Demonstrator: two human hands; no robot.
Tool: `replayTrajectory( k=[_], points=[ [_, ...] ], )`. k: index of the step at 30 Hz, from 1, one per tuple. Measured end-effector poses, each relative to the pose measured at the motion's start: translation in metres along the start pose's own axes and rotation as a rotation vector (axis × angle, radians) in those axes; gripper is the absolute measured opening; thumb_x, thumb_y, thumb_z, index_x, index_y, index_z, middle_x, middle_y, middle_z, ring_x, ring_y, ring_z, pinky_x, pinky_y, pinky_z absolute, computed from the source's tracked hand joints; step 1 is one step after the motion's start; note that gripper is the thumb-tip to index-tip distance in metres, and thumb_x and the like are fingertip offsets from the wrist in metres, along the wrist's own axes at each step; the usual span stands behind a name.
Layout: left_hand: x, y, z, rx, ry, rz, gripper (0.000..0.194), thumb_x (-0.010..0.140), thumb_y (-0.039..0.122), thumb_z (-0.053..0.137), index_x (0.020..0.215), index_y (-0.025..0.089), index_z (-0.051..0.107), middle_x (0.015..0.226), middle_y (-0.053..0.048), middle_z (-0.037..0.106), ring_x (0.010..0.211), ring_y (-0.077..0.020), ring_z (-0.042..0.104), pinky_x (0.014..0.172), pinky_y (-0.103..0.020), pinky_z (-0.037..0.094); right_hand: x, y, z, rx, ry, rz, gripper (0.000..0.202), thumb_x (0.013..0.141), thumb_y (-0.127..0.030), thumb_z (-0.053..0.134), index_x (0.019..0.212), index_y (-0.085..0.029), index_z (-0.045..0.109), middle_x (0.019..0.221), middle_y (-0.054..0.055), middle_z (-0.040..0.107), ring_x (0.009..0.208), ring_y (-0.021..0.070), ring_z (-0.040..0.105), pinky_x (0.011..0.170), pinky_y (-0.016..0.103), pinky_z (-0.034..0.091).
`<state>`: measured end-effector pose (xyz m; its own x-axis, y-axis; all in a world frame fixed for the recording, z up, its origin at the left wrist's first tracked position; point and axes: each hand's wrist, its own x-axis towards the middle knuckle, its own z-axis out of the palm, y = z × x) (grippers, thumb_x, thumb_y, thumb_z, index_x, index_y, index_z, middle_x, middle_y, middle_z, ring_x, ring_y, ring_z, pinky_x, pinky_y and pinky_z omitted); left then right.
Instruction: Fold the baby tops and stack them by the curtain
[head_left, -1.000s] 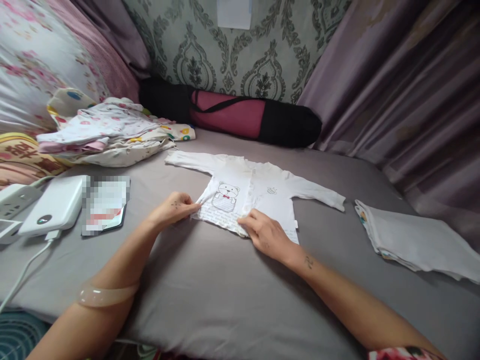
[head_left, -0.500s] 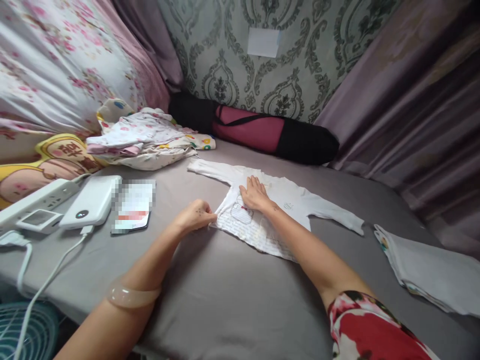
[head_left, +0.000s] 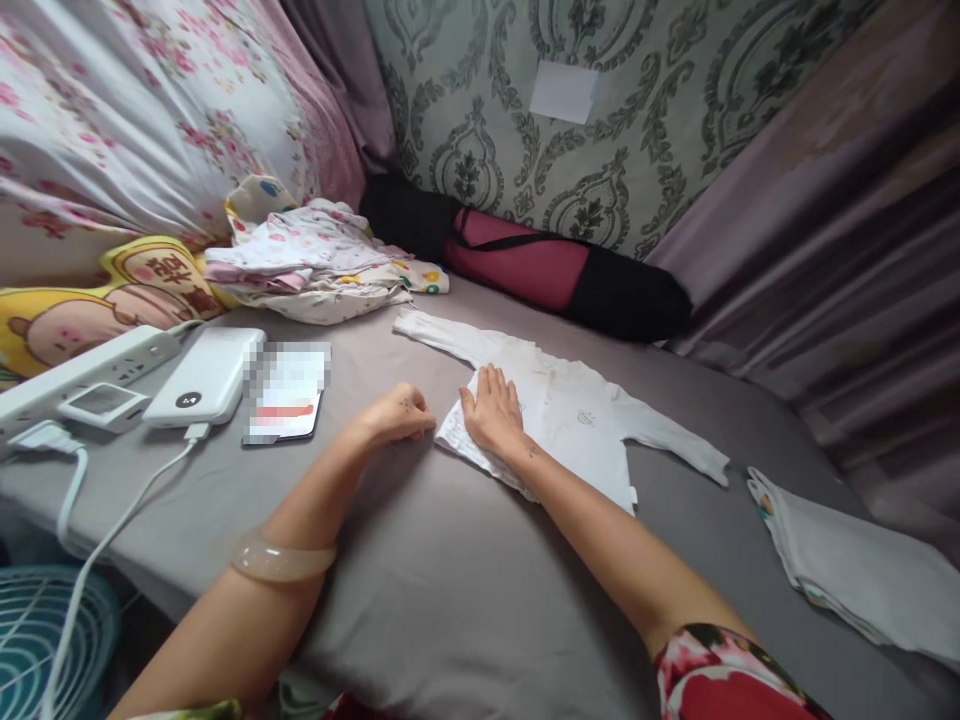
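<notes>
A small white long-sleeved baby shirt lies spread on the grey bed sheet, sleeves stretched out to both sides. My right hand rests flat on its left part, fingers extended, covering most of the printed figure there. Just beside the lower left corner of the shirt is my left hand. Its fingers are curled closed, the tips very near the corner, with no cloth visible between them. A small printed motif shows on the right chest, and a tag sticks out at the lower right side.
A folded white garment lies at the right. On the left are a phone, a white power bank with its cable, and a power strip. Behind are a clothes pile and a long black-and-pink bag.
My right hand has slid down toward the hem, covering the printed figure. My left hand has come off the shirt's lower left corner, which it was pinching. The view has shifted slightly.
</notes>
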<state>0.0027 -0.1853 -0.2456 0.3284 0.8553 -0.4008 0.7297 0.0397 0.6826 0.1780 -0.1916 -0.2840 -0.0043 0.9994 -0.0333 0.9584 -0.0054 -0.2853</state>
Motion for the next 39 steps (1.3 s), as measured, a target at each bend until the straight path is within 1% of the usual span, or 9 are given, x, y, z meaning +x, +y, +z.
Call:
replayTrajectory(
  k=[7,12,21,27,30,31,33,36,39],
  points=[
    [0.002,-0.008,-0.011,0.177,0.156,-0.060,0.018,0.070,0.027,0.050,0.058,0.018,0.058,0.052,-0.006,0.059,0.050,-0.0175,0.055,0.050,-0.026,0.037,-0.015,-0.039,0.010,0.050,0.013,0.007,0.071,0.100,-0.048,0.019,0.151,0.002,0.020,0.161,0.018,0.008,0.149,0.0268,0.002,0.119,0.044,0.000],
    [0.004,-0.016,-0.014,0.295,0.445,-0.082,0.023,0.079,0.027,0.045,0.081,0.018,0.066,0.082,-0.013,0.071,0.078,-0.0255,0.066,0.063,-0.029,0.043,-0.017,-0.047,0.007,0.074,-0.005,0.026,0.068,0.100,-0.044,0.023,0.151,0.001,0.024,0.161,0.018,0.009,0.149,0.0268,0.002,0.119,0.046,0.000],
    [0.006,-0.019,-0.012,0.316,0.515,-0.058,0.033,0.088,0.035,0.039,0.098,0.019,0.065,0.100,-0.015,0.071,0.092,-0.0275,0.066,0.073,-0.032,0.045,-0.035,-0.075,0.019,0.128,-0.023,-0.162,0.065,0.099,-0.041,0.025,0.149,0.001,0.027,0.159,0.019,0.018,0.149,0.0272,0.008,0.120,0.047,0.002],
    [-0.002,-0.003,-0.011,0.219,0.630,0.002,0.037,0.089,0.043,0.037,0.104,0.020,0.063,0.096,-0.011,0.072,0.089,-0.0267,0.065,0.069,-0.031,0.041,-0.062,-0.086,0.003,0.204,-0.057,-0.369,0.054,0.095,-0.034,0.038,0.143,-0.009,0.037,0.151,0.017,0.039,0.141,0.0270,0.030,0.117,0.044,0.021],
    [-0.005,0.005,-0.007,0.177,0.690,0.038,0.035,0.089,0.043,0.040,0.103,0.021,0.063,0.089,-0.008,0.072,0.084,-0.0245,0.065,0.065,-0.029,0.039,-0.074,-0.079,-0.016,0.241,-0.167,-0.585,0.033,0.092,-0.031,0.045,0.119,-0.017,0.058,0.123,0.010,0.064,0.115,0.0244,0.057,0.100,0.037,0.042],
    [-0.005,0.007,-0.005,0.167,0.711,0.048,0.034,0.089,0.043,0.040,0.102,0.021,0.063,0.087,-0.007,0.072,0.083,-0.0239,0.065,0.065,-0.028,0.039,-0.074,-0.073,-0.021,0.256,-0.175,-0.592,0.027,0.093,-0.030,0.044,0.109,-0.020,0.063,0.112,0.007,0.068,0.103,0.0220,0.062,0.092,0.033,0.046],
    [-0.005,0.009,-0.002,0.149,0.740,0.063,0.032,0.089,0.041,0.041,0.100,0.021,0.064,0.085,-0.006,0.072,0.081,-0.0229,0.065,0.064,-0.028,0.038,-0.067,-0.057,-0.030,0.266,-0.071,-0.461,0.027,0.095,-0.029,0.039,0.096,-0.021,0.065,0.099,0.004,0.071,0.091,0.0186,0.064,0.083,0.029,0.047],
    [-0.005,0.010,0.001,0.136,0.727,0.072,0.030,0.088,0.039,0.042,0.099,0.021,0.064,0.083,-0.004,0.072,0.079,-0.0219,0.065,0.062,-0.027,0.038,-0.040,-0.022,-0.034,0.189,0.180,-0.191,0.030,0.097,-0.025,0.037,0.102,-0.019,0.066,0.110,0.008,0.069,0.105,0.0190,0.061,0.094,0.029,0.042],
    [-0.004,0.010,0.002,0.135,0.689,0.071,0.030,0.089,0.039,0.043,0.099,0.021,0.064,0.082,-0.004,0.071,0.078,-0.0218,0.065,0.061,-0.027,0.037,-0.012,0.010,-0.029,0.072,0.189,-0.033,0.039,0.098,-0.027,0.037,0.128,-0.009,0.057,0.142,0.016,0.051,0.135,0.0236,0.041,0.111,0.035,0.027]
  ],
)
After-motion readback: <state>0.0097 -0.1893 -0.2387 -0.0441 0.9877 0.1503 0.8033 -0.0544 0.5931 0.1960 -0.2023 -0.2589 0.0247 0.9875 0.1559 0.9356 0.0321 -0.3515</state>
